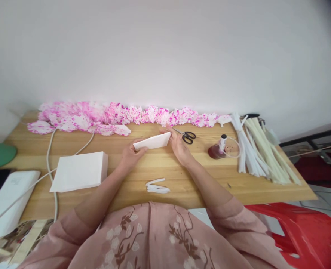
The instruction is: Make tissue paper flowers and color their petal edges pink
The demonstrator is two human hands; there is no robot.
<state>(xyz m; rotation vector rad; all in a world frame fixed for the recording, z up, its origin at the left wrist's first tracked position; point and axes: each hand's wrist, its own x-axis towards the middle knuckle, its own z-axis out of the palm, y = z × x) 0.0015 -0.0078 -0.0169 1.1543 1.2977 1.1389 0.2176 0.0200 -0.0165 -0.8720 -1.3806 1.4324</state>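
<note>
A folded white paper (153,142), roughly triangular, lies on the wooden table (199,179) between my hands. My left hand (131,154) pinches its left end with closed fingers. My right hand (178,145) presses and grips its right end. Black-handled scissors (187,136) lie just right of my right hand. A stack of white paper sheets (79,171) sits to the left of my left arm. Small white paper offcuts (156,186) lie near the front edge.
A row of pink-and-white paper flowers (126,116) runs along the wall. A small bottle on a red dish (219,148) and bundles of white stems (262,151) lie at right. White cables (51,157), a white device (8,200) and a red chair (300,231) surround the table.
</note>
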